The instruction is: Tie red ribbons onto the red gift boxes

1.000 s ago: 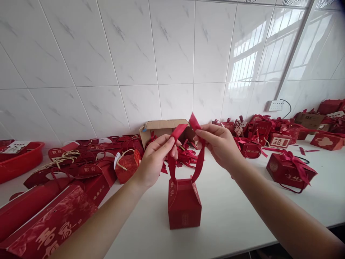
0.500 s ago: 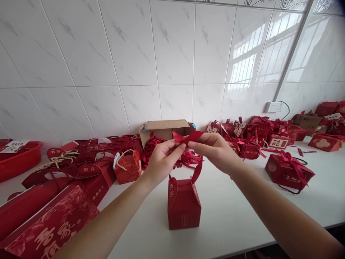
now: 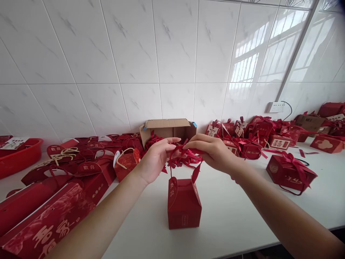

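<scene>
A small red gift box [image 3: 184,208] with a peaked top stands upright on the white table in front of me. Red ribbon [image 3: 196,173] rises from both sides of its top to my hands, which meet above it. My left hand [image 3: 159,158] has its fingers around the ribbon, thumb and fingertips pointing right. My right hand [image 3: 211,148] pinches the ribbon from the other side, fingers bent down over it. The crossing of the ribbon is partly hidden by the fingers.
Behind my hands, a cardboard box [image 3: 168,124] lies with red ribbons [image 3: 191,158] spilling out. Many red boxes [image 3: 93,178] crowd the left, beside a red basin [image 3: 24,158]. A bow-tied box [image 3: 289,174] stands at right, with more boxes along the tiled wall [image 3: 175,64].
The flat crossed ribbon ends held up between my hands are now mostly covered by my fingers. My left fingers have stretched out to the right, and my right fingers have curled over the ribbon.
</scene>
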{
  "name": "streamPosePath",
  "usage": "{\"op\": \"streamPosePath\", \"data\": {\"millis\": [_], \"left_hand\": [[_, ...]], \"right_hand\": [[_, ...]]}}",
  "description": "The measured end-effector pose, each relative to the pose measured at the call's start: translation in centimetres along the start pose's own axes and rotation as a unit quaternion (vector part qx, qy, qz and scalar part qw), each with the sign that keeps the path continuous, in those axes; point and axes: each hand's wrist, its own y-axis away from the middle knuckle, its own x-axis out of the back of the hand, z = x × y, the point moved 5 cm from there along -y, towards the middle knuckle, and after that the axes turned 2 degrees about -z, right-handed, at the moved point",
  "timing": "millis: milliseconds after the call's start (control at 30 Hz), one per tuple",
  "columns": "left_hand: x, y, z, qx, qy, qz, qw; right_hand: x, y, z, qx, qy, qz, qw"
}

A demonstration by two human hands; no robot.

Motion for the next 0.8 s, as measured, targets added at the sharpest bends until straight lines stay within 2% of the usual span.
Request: {"op": "streamPosePath", "data": {"millis": [100,167,233,300,333,400,433,500,567,667,733,800], "left_hand": [[-0.4,0.2,-0.2,0.027,0.051,-0.005,0.998],[-0.4,0.4,-0.4,0.034,0.062,0.015,0.997],[-0.1,0.6,-0.2,0.001,0.025,0.043,0.999],[0.5,0.9,0.5,-0.085,-0.096,0.084,0.988],[0.9,1.2,1.0,-0.141,-0.183,0.109,0.967],[1.8,2.3,1.9,-0.236,-0.347,0.166,0.893],[2.4,2.9,2.1,-0.268,-0.403,0.196,0.853],[4.2,4.4,2.3,-0.296,-0.473,0.249,0.791],[6.3,6.0,2.0,-0.285,-0.536,0.280,0.743],[10.0,8.1,0.0,-0.208,-0.637,0.278,0.689],[12.7,9.1,-2.1,-0.138,-0.665,0.267,0.684],[14.3,9.3,-4.6,-0.069,-0.672,0.216,0.705]], "right_hand": [[-0.3,0.1,0.2,0.003,0.034,0.009,0.999],[-0.5,0.1,0.3,0.011,0.045,0.020,0.999],[-0.6,0.2,0.3,0.014,0.052,0.041,0.998],[-0.6,0.7,0.2,-0.002,0.057,0.080,0.995],[-0.5,1.1,0.1,-0.018,0.060,0.107,0.992],[-0.1,2.9,0.0,-0.077,0.066,0.167,0.981],[0.1,4.2,0.0,-0.118,0.068,0.196,0.971],[0.5,7.6,0.5,-0.220,0.062,0.230,0.946],[0.4,11.9,1.3,-0.329,0.035,0.227,0.916],[0.0,18.6,2.7,-0.459,0.004,0.202,0.865],[-0.7,22.0,3.4,-0.519,-0.011,0.160,0.839],[-1.7,23.7,3.8,-0.548,-0.025,0.111,0.828]]}}
